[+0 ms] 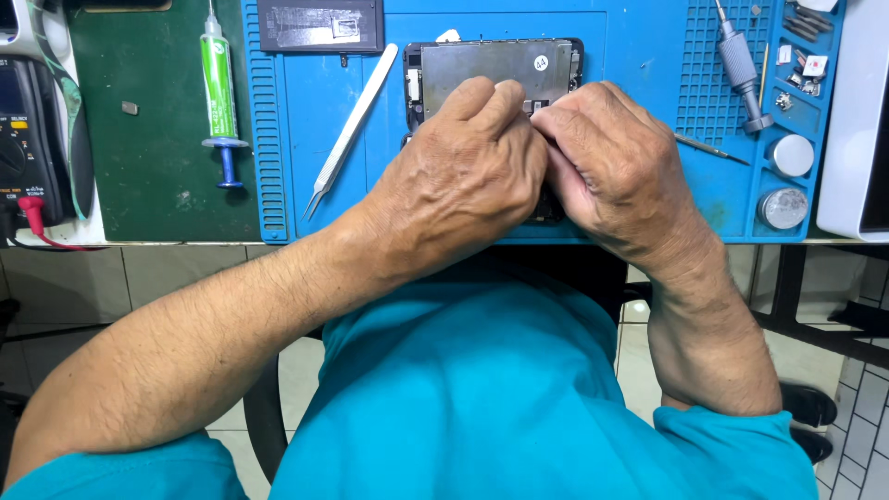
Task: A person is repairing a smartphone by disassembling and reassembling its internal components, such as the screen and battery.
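A phone screen assembly [491, 65] lies back side up on the blue work mat [639, 56], its grey metal shield plate showing. My left hand [458, 181] rests over its lower half, fingertips pressed on the plate's near edge. My right hand [611, 162] sits against it from the right, fingertips pinched at a small part on the same edge. Whatever sits between the fingertips is too small and covered to make out. The lower part of the assembly is hidden under both hands.
White tweezers [352, 130] lie left of the assembly. A green syringe [219, 88] rests on a green mat [139, 157]. A dark tray [319, 25] sits at the back, a multimeter [23, 130] far left. Right: a grey screwdriver [741, 69], small parts, two round containers [787, 181].
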